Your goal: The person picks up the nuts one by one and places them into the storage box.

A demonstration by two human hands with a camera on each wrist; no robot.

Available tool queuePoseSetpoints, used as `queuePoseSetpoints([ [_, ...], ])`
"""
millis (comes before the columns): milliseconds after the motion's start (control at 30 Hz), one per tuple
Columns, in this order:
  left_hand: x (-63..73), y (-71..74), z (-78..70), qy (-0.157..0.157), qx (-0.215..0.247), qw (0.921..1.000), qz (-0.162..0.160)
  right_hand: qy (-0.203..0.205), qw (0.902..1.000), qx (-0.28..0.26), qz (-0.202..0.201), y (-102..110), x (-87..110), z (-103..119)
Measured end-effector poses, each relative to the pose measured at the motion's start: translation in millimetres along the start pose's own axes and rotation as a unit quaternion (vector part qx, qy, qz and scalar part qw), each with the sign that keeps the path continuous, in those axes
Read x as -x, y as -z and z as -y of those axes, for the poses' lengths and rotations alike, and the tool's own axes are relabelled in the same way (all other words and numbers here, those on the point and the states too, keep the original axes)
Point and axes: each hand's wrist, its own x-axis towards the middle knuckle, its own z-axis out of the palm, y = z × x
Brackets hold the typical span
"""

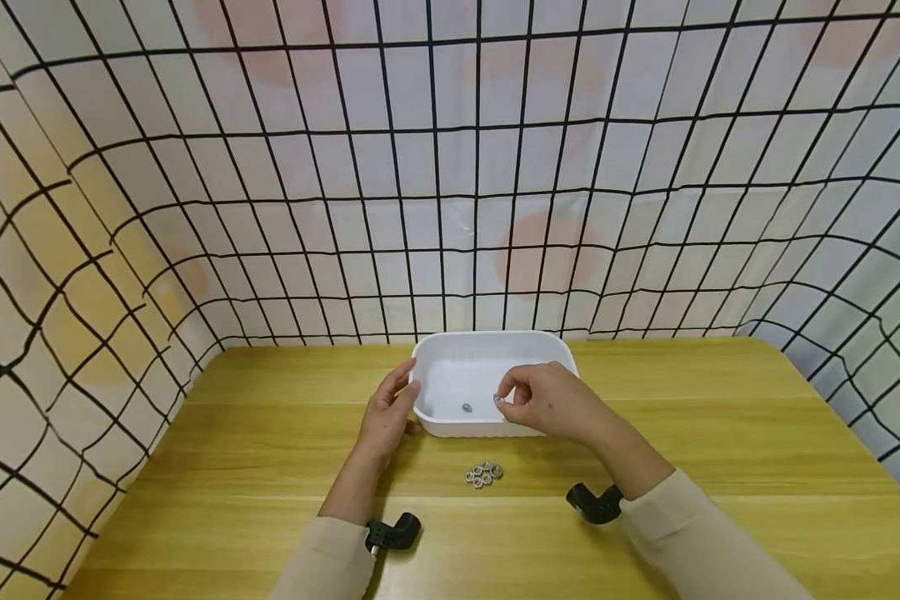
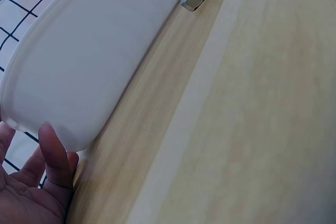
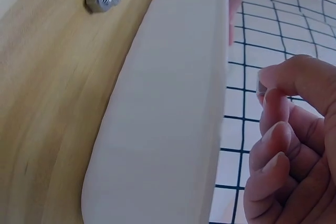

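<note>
A white plastic tray (image 1: 495,429) stands on the table. My left hand (image 1: 386,417) holds its left end; in the left wrist view, the thumb (image 2: 54,153) lies against the end wall, with other fingers partly behind and below. Over the tray's front right part, my right hand (image 1: 551,402) pinches a small metal nut (image 1: 498,400) between thumb and index finger. The right wrist view shows only a sliver of that nut (image 3: 261,83). Another small metal piece, apparently a nut (image 1: 467,407), lies on the tray floor. Several hex nuts (image 1: 487,479) sit grouped before the tray.
The wooden table (image 1: 270,450) runs back to a pale curtain behind a black wire grid (image 1: 476,200), which also rises at both sides. Each wrist carries a black camera mount, the left mount (image 1: 393,533) and the right mount (image 1: 596,504), low over the table.
</note>
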Motion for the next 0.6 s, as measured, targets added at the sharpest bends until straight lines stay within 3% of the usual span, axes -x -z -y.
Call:
queuePoseSetpoints([
  [300, -1.0, 0.4, 1.5, -0.004, 0.002, 1.0, 0.001, 0.001, 0.9998, 0.014, -0.015, -4, -18.3, -6],
  [600, -0.2, 0.2, 0.5, 0.0, 0.001, 1.0, -0.001, -0.045, 0.9988, 0.021, -0.007, -13, -32.2, -11],
])
